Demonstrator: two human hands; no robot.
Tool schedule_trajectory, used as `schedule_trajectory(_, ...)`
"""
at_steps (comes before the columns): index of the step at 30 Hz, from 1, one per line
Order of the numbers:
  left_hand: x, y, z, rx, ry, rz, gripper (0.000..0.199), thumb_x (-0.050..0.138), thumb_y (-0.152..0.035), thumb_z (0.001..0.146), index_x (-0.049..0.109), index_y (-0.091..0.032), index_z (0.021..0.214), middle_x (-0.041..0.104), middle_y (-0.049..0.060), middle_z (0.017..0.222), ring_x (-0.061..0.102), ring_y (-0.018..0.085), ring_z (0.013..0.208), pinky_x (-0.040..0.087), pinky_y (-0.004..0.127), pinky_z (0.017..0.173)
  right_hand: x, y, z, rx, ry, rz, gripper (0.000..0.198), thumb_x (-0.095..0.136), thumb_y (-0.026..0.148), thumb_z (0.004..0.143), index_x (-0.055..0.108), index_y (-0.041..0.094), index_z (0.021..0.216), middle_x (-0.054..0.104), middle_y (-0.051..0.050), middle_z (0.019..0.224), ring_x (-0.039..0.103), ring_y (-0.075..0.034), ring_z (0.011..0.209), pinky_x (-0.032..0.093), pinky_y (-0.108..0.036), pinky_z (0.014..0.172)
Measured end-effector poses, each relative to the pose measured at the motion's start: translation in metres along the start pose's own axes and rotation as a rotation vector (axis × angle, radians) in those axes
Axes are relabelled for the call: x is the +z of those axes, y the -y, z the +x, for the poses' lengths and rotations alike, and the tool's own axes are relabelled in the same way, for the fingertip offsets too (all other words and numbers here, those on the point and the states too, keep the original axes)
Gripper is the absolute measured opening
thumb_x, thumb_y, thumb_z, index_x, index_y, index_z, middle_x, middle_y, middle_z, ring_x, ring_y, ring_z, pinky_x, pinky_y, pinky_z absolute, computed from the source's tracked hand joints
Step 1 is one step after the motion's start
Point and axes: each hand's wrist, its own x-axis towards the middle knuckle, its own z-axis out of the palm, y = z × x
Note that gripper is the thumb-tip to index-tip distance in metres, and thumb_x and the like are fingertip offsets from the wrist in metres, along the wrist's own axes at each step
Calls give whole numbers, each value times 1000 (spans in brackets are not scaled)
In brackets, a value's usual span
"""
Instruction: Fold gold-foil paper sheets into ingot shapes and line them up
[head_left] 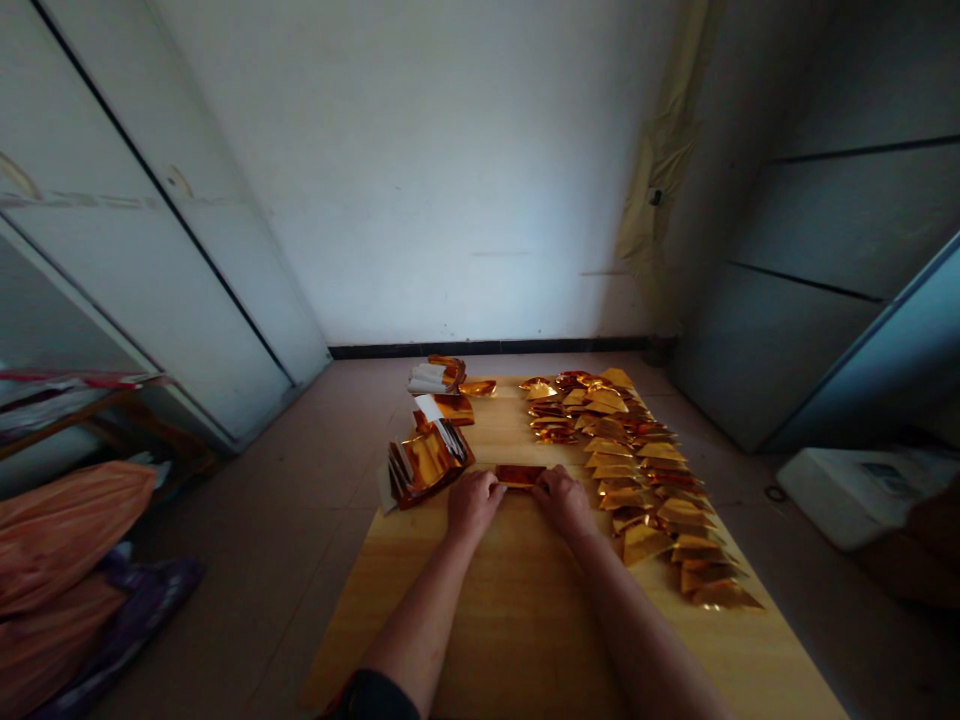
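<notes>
Between my two hands, low over the wooden table, lies a sheet of gold foil paper [520, 476], drawn into a flat strip. My left hand [476, 499] pinches its left end. At the right end, the fingers of my right hand [564, 501] are closed on the same sheet. Just left of my left hand stand stacks of gold foil sheets [429, 457], some with white backs showing. To the right of my right hand, folded gold foil pieces [609, 452] lie in overlapping rows.
The wooden table [517, 600] carries all the foil. Behind it is a white wall [465, 200]. Cabinets [150, 230] rise at the left, with an orange cloth bundle [67, 540] below. A white box [832, 495] sits on the floor at the right.
</notes>
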Motion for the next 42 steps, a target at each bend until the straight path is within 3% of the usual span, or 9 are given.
schedule_trajectory(14,-3,-3,7,13,69,163,23,50,-38,90,63,-20,84,69,4,94,60,18,94,38,27,74,-17,-6,11,85,117,-61,22,52,34,87,69,20,86,67,-5,90,60,-14,80,35,-21,63)
schedule_trajectory(28,-11,-14,8,-37,88,170,21,51,-38,88,65,-22,91,69,5,96,59,19,97,39,29,79,-21,8,10,186,131,-149,27,43,24,88,69,19,93,67,-10,98,64,-17,85,40,-24,67)
schedule_trajectory(42,-4,-17,8,-61,74,231,23,51,-38,87,64,-19,89,68,8,94,60,22,95,39,32,77,-26,13,11,233,171,-145,23,46,23,86,67,18,94,67,-10,100,65,-19,88,41,-24,67)
